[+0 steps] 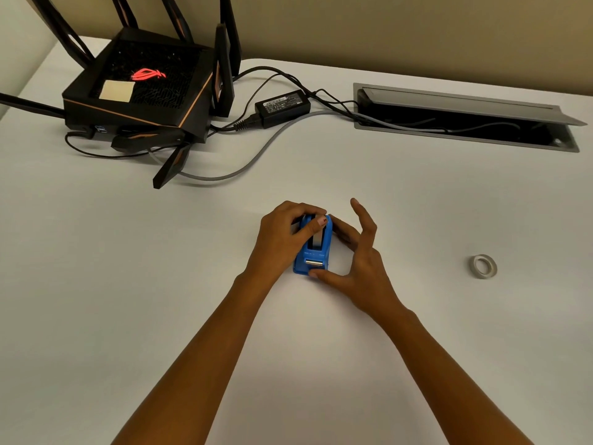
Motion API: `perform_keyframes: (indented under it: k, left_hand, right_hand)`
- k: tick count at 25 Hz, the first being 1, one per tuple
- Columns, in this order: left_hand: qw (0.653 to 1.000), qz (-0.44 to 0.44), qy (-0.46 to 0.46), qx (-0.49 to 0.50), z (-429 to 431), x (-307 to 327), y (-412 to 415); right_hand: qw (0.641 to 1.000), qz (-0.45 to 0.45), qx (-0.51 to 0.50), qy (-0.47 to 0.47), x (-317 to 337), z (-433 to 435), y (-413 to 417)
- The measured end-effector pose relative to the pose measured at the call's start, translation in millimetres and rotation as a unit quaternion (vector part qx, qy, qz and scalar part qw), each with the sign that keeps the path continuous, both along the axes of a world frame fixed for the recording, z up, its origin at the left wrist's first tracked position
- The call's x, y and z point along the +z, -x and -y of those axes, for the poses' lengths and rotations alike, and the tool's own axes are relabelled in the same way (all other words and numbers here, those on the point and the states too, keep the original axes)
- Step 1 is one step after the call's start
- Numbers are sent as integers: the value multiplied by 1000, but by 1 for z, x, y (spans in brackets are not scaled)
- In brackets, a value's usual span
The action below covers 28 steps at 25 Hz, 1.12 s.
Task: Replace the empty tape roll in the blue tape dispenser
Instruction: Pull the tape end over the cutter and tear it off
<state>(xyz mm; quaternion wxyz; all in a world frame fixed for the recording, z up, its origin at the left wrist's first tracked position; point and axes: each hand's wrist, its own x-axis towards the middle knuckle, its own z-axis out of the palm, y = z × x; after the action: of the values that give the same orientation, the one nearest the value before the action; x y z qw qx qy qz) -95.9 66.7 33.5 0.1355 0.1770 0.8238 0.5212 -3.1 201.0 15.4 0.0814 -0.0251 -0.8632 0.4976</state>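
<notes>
The blue tape dispenser [313, 252] stands on the white table [417, 203], its metal cutter facing me. My left hand [279, 239] grips its left side, with the thumb laid over the top slot where a grey roll [317, 237] shows. My right hand [356, 261] cups the right side: its thumb touches the front corner, its lower fingers rest against the far end, and the index finger is raised. A separate tape ring [484, 266] lies flat on the table far to the right, away from both hands.
A black router [141, 88] with antennas sits at the back left, with a power adapter [282, 107] and loose cables [244, 155] trailing beside it. An open cable tray [465, 123] is sunk into the table at the back right.
</notes>
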Motion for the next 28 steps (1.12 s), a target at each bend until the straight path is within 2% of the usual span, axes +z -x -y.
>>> perform_keyframes:
  k: [12, 20, 24, 28]
  left_hand:
    - [1000, -7, -1, -3, 0, 2, -3]
    - [1000, 20, 1, -15, 3, 4, -1]
    - [1000, 23, -2, -9, 2, 5, -1]
    - [1000, 18, 7, -16, 2, 5, -1]
  right_hand:
    - [999, 47, 16, 0, 3, -1, -1]
    - [996, 93, 7, 10, -1, -2, 0]
    - [995, 101, 4, -25, 0, 0, -2]
    - [994, 111, -3, -23, 0, 1, -1]
